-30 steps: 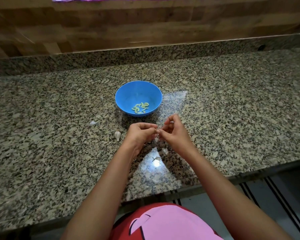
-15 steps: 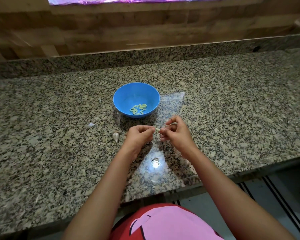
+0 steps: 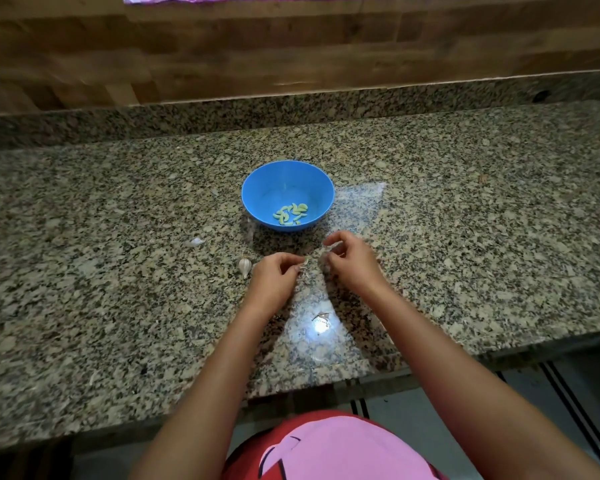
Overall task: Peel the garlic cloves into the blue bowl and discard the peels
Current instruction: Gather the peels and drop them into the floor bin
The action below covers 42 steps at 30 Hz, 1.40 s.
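The person wears a red top [image 3: 238,467] with a broad pink panel [image 3: 343,448] bearing thin dark curved lines, arms bare down to left hand [image 3: 274,275] and right hand [image 3: 352,263].

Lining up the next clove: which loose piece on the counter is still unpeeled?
The plump teardrop clove beside the left hand; the pale scrap farther left and the darker scrap near the front edge are thin peels.

Speckled granite counter [image 3: 118,306], wooden wall [image 3: 291,57]
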Available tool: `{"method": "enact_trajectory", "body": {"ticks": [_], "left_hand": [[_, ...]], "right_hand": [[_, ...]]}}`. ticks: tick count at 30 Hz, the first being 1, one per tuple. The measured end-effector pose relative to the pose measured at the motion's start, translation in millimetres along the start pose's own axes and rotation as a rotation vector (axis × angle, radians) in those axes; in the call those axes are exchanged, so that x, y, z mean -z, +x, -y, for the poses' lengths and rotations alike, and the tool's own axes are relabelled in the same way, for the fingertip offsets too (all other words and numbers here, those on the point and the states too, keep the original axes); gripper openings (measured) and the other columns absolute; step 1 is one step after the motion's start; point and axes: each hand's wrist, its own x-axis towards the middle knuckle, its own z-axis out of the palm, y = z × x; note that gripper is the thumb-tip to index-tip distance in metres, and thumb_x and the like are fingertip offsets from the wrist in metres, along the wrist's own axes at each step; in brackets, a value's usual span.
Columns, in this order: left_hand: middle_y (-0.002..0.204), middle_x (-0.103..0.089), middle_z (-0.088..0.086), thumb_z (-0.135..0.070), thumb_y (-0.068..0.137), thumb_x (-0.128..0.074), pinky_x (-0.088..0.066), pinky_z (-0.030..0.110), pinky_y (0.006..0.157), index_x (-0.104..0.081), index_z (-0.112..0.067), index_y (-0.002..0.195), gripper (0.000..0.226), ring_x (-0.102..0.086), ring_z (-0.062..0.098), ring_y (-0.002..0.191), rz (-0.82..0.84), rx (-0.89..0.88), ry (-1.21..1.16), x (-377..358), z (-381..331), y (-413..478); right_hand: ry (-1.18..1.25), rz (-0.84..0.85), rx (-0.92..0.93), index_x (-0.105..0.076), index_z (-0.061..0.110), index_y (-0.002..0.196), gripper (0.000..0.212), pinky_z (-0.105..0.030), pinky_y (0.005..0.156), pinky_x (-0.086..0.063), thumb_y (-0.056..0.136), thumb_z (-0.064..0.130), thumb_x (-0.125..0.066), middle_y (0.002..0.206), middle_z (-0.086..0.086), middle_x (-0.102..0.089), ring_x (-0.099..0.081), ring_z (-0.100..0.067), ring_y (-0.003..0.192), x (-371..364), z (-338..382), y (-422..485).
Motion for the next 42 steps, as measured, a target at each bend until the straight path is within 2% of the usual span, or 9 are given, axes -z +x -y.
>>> {"method": "enact_trajectory", "body": {"ticks": [3, 8, 11, 14, 19, 25, 30, 36, 42], "left_hand": [[0.107, -0.066, -0.003, -0.01, 0.092, -0.055, -0.046, 0.02, 0.087, -0.066, -0.014, 0.113, 0.024, -0.06, 0.009, 0.1, 0.01, -0.044, -0.048, 6.8, 5.0, -11.5], [0.111, -0.066, -0.003, -0.014, 0.095, -0.052, -0.05, 0.026, 0.089, -0.065, -0.017, 0.114, 0.023, -0.061, 0.007, 0.101, -0.078, -0.067, -0.181, 12.8, 25.1, -27.3], [0.115, -0.065, -0.002, -0.014, 0.096, -0.051, -0.047, 0.019, 0.089, -0.064, -0.014, 0.117, 0.025, -0.059, 0.006, 0.105, -0.152, -0.088, -0.214, 8.1, 30.4, -33.3], [0.113, -0.064, -0.004, -0.016, 0.096, -0.048, -0.049, 0.023, 0.088, -0.063, -0.014, 0.119, 0.027, -0.059, 0.007, 0.104, -0.211, -0.069, -0.244, 3.3, 32.7, -36.6], [0.116, -0.062, -0.001, -0.015, 0.097, -0.046, -0.045, 0.015, 0.088, -0.06, -0.012, 0.12, 0.027, -0.057, 0.008, 0.108, -0.265, -0.022, -0.321, 3.3, 37.2, -37.5], [0.114, -0.062, 0.0, -0.011, 0.096, -0.047, -0.042, 0.01, 0.086, -0.063, -0.01, 0.117, 0.026, -0.056, 0.009, 0.108, -0.286, -0.064, -0.228, 2.5, 38.2, -37.9], [0.121, -0.06, 0.006, -0.018, 0.095, -0.05, -0.047, 0.037, 0.097, -0.06, -0.016, 0.121, 0.028, -0.056, 0.022, 0.111, -0.254, -0.077, -0.155, -4.3, 34.4, -45.9], [0.157, 0.014, 0.003, -0.081, 0.072, -0.034, 0.007, 0.036, 0.116, 0.011, -0.013, 0.149, 0.112, 0.011, 0.018, 0.145, 0.022, -0.084, 0.554, -20.2, 38.6, -57.7], [0.155, 0.018, 0.017, -0.083, 0.076, -0.022, 0.013, 0.041, 0.114, 0.015, -0.003, 0.146, 0.112, 0.021, 0.028, 0.143, 0.02, -0.056, 0.816, -36.5, 28.4, -50.5]], "right_hand": [[-0.161, -0.004, 0.041, -0.06, 0.012, 0.115, 0.021, -0.016, 0.069, -0.048, 0.095, 0.017, -0.053, 0.11, -0.005, -0.061, -0.059, -0.012, 0.087, -5.1, 2.5, 2.8], [-0.464, 0.084, 0.199, -0.031, 0.019, 0.144, 0.064, -0.039, 0.115, -0.024, 0.092, 0.054, -0.041, 0.148, 0.001, -0.03, -0.024, -0.017, 0.14, -14.2, -9.3, -43.9], [-0.714, 0.278, 0.253, 0.012, 0.021, 0.15, 0.088, -0.033, 0.114, 0.009, 0.088, 0.067, -0.031, 0.152, 0.004, 0.021, 0.019, -0.012, 0.14, -26.5, -22.3, -65.0], [-0.876, 0.284, 0.352, 0.019, 0.018, 0.147, 0.087, -0.038, 0.118, 0.01, 0.087, 0.069, -0.019, 0.147, -0.003, 0.032, 0.028, -0.017, 0.139, -39.7, -33.8, -61.4], [-0.849, 0.21, 0.434, 0.005, 0.018, 0.151, 0.075, -0.036, 0.116, 0.005, 0.094, 0.061, -0.02, 0.157, -0.006, 0.011, 0.012, -0.019, 0.145, -54.2, -27.4, -27.0], [-0.585, 0.188, 0.512, -0.05, 0.007, 0.133, 0.042, -0.04, 0.108, -0.033, 0.097, 0.027, -0.048, 0.141, -0.015, -0.045, -0.039, -0.03, 0.132, -50.2, -29.2, -29.2], [-0.603, 0.156, 0.563, -0.069, 0.003, 0.106, 0.025, -0.029, 0.083, -0.041, 0.084, 0.003, -0.06, 0.103, -0.011, -0.062, -0.049, -0.024, 0.101, -25.9, -31.8, -46.6], [0.022, 0.104, -0.011, -0.07, 0.011, 0.088, 0.014, -0.019, 0.068, -0.052, 0.086, 0.0, -0.061, 0.09, -0.003, -0.069, -0.067, -0.014, 0.085, -9.6, -15.3, -30.5], [0.298, 0.026, -0.157, -0.068, 0.006, 0.078, 0.015, -0.013, 0.059, -0.047, 0.083, -0.007, -0.063, 0.08, 0.002, -0.066, -0.062, -0.006, 0.072, 12.4, -17.2, -32.8]]}}
